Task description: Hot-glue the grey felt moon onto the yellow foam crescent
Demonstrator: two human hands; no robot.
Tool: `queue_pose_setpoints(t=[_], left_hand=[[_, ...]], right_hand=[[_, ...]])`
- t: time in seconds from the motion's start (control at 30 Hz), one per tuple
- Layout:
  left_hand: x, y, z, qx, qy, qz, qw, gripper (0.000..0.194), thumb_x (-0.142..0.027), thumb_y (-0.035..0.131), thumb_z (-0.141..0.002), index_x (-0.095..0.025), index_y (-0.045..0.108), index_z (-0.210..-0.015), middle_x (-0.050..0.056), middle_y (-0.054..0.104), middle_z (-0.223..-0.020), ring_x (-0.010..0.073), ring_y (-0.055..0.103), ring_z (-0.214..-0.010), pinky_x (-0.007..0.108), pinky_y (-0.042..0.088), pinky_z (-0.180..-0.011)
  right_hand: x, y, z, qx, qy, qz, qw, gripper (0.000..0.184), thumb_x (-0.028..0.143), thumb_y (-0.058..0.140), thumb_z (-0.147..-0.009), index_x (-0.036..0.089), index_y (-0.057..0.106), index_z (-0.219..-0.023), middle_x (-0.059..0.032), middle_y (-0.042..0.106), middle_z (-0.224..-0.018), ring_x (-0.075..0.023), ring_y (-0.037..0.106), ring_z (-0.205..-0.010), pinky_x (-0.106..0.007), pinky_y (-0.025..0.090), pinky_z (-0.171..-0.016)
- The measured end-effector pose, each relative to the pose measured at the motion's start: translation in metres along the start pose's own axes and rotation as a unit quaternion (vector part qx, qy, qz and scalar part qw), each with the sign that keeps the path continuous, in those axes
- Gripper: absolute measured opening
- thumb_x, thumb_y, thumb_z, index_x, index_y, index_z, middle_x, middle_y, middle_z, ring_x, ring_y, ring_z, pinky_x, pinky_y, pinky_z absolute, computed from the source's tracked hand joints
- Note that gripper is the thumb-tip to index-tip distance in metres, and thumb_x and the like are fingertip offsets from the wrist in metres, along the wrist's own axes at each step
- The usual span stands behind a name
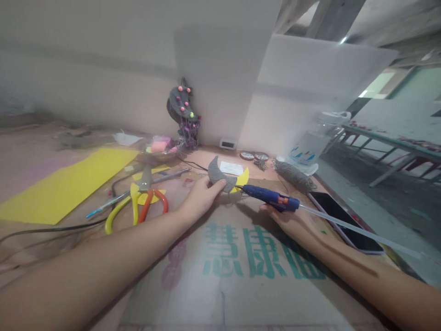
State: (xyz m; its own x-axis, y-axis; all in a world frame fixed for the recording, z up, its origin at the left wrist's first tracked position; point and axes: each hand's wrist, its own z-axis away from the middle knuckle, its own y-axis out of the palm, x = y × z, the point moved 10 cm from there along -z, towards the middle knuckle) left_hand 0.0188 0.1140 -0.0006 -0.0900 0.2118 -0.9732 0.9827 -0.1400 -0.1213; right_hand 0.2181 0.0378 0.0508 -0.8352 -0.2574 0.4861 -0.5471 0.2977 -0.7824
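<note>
My left hand [206, 194] pinches a grey crescent moon shape [217, 174] between thumb and fingers, above the cardboard. A yellow crescent piece [244, 179] shows just behind its right side; whether the two are joined I cannot tell. My right hand [275, 216] is closed around a blue hot glue gun [268, 195], partly hidden beneath it. The gun's nozzle points left and meets the edge of the crescents. A long clear glue stick [344, 223] runs out of its back end, over my right forearm.
Scissors with yellow and red handles [138, 202], yellow paper [72, 188] and pens lie left. A grey moon with coloured beads [182, 105] leans at the wall. Grey yarn [294, 174], a phone [344, 220] and a clear jug [310, 142] are right. Printed cardboard [220, 294] covers the front.
</note>
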Motion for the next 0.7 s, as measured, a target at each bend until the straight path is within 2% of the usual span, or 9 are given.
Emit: queue_pose_setpoints(t=[0.13, 0.23, 0.47, 0.7], left_hand=[[-0.001, 0.001, 0.0, 0.002, 0.002, 0.007, 1.0, 0.028, -0.043, 0.059, -0.08, -0.016, 0.06, -0.073, -0.004, 0.055, -0.056, 0.0107, 0.047, -0.053, 0.022, 0.035, -0.054], [-0.002, 0.001, 0.0, 0.001, 0.004, 0.01, 1.0, 0.026, -0.041, 0.059, -0.08, -0.015, 0.064, -0.079, -0.003, 0.058, -0.058, 0.0116, 0.049, -0.055, 0.023, 0.037, -0.056], [-0.005, 0.002, 0.003, 0.006, 0.0, 0.001, 1.0, 0.026, -0.041, 0.06, -0.08, -0.015, 0.062, -0.078, -0.004, 0.056, -0.055, 0.0114, 0.048, -0.052, 0.023, 0.036, -0.054], [-0.012, 0.003, 0.005, 0.011, 0.007, 0.004, 1.0, 0.021, -0.035, 0.059, -0.081, -0.015, 0.065, -0.083, -0.003, 0.058, -0.056, 0.0117, 0.05, -0.053, 0.022, 0.038, -0.054]], right_hand=[[-0.007, 0.0, -0.001, -0.016, -0.008, 0.035, 0.999, 0.024, 0.044, 0.056, -0.079, 0.022, 0.066, -0.075, -0.0028, 0.071, -0.069, -0.0219, 0.064, -0.062, -0.03, 0.05, -0.055], [-0.009, 0.0, -0.002, -0.011, -0.001, 0.024, 1.0, 0.025, 0.044, 0.055, -0.078, 0.022, 0.067, -0.074, -0.0024, 0.07, -0.067, -0.0211, 0.063, -0.059, -0.029, 0.049, -0.053], [-0.01, -0.005, -0.003, -0.003, 0.033, 0.093, 0.995, 0.031, 0.049, 0.057, -0.079, 0.02, 0.067, -0.074, -0.0038, 0.068, -0.063, -0.0201, 0.06, -0.053, -0.028, 0.042, -0.046], [-0.006, -0.009, -0.004, -0.015, 0.021, 0.099, 0.995, 0.023, 0.04, 0.059, -0.077, 0.021, 0.072, -0.076, -0.0072, 0.072, -0.07, -0.0255, 0.065, -0.061, -0.033, 0.051, -0.054]])
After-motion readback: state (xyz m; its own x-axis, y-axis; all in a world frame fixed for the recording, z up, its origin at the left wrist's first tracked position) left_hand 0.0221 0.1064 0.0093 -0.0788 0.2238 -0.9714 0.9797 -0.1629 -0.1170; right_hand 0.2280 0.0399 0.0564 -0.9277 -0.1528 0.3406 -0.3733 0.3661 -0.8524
